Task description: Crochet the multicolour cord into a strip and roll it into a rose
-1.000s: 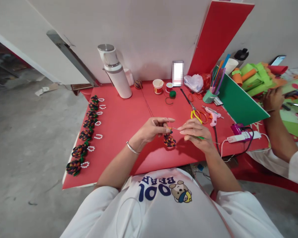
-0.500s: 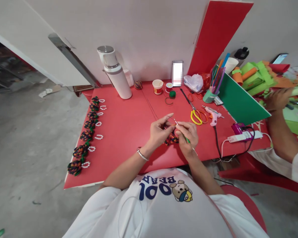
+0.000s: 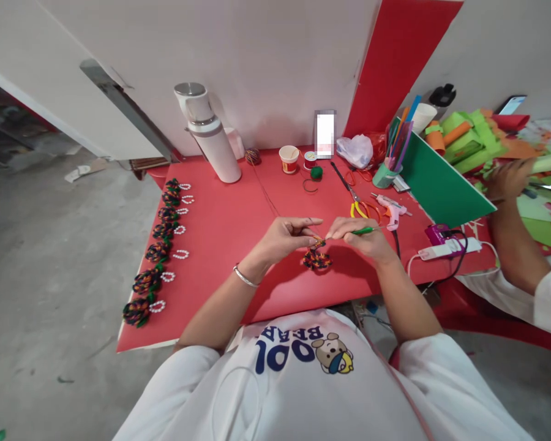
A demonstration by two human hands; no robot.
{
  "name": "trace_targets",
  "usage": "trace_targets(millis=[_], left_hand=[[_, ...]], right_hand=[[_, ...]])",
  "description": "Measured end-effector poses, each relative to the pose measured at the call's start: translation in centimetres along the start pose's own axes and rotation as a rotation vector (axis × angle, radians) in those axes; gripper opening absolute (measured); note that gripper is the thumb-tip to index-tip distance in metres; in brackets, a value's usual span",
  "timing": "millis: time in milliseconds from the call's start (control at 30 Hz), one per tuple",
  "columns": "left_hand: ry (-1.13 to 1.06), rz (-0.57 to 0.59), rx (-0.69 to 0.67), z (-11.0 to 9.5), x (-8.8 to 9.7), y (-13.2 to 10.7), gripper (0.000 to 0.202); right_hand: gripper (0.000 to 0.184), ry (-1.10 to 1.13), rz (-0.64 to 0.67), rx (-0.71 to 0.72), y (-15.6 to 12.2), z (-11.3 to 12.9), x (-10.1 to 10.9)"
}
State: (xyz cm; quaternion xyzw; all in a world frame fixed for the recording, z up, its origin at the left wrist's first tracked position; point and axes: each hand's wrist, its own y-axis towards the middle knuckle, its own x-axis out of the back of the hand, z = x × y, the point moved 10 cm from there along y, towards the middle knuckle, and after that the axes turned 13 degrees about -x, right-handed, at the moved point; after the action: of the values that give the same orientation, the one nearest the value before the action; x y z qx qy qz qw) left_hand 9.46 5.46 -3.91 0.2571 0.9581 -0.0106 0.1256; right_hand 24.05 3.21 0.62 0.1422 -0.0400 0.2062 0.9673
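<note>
My left hand [image 3: 288,237] pinches the upper end of a multicoloured crochet piece [image 3: 317,260], dark with red and orange strands, which hangs below the fingers over the red table. Between the fingers of my right hand [image 3: 360,236] is a crochet hook with a green handle [image 3: 363,231], lying nearly level, its tip at the piece by my left fingertips. A thin dark yarn [image 3: 267,197] runs from my left hand back to a yarn ball [image 3: 252,157] near the wall.
Finished-looking yarn bundles [image 3: 158,252] with white bead loops line the left edge. A white thermos [image 3: 215,147], paper cup [image 3: 289,160], green yarn [image 3: 316,173], scissors [image 3: 359,208], pink glue gun [image 3: 394,214] and power strip [image 3: 450,248] surround the hands. A co-worker's hand [image 3: 509,177] works at right.
My right hand has moved right and turned, so the hook now lies nearly level instead of slanting down. My left hand has shifted slightly left, and the crochet piece hangs more in view.
</note>
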Motion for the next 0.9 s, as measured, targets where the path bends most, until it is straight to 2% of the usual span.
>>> trace_targets(millis=[100,167,267,333,400,467,533,567,733,833,900], left_hand=[[0.065,-0.037,-0.040,-0.2,0.2,0.3,0.059],[0.101,-0.104,-0.069,-0.3,0.8,0.5,0.058],[0.131,-0.220,-0.113,-0.5,1.7,0.6,0.056],[0.085,-0.244,-0.116,-0.4,1.8,0.7,0.059],[-0.010,-0.200,-0.079,0.1,1.1,0.7,0.064],[-0.102,-0.130,-0.020,0.7,0.2,0.7,0.066],[-0.158,-0.074,0.035,1.1,-0.3,0.6,0.065],[-0.164,-0.064,0.049,1.1,-0.2,0.5,0.064],[0.006,-0.043,0.029,0.0,1.2,0.6,0.053],[0.058,0.029,0.030,-0.3,0.7,0.6,0.047],[0.067,0.058,0.027,-0.5,0.3,0.6,0.047]], right_hand=[[0.012,-0.194,0.079,-0.012,0.4,1.8,-0.1],[0.012,-0.351,0.042,0.053,0.4,3.0,-0.4],[0.015,-0.583,-0.104,0.215,-0.5,4.0,-1.6],[0.024,-0.718,-0.238,0.318,-1.6,3.8,-2.8],[0.036,-0.806,-0.403,0.411,-3.0,3.4,-3.9],[0.046,-0.815,-0.576,0.449,-4.1,2.8,-4.2],[0.047,-0.736,-0.621,0.449,-4.5,2.5,-3.9],[0.044,-0.678,-0.583,0.431,-4.2,2.4,-3.6],[0.021,-0.449,-0.197,0.205,-1.4,3.2,-2.2],[0.013,-0.353,-0.102,0.046,-0.4,3.4,-1.1],[0.014,-0.224,-0.092,-0.058,-0.1,2.4,-0.4]])
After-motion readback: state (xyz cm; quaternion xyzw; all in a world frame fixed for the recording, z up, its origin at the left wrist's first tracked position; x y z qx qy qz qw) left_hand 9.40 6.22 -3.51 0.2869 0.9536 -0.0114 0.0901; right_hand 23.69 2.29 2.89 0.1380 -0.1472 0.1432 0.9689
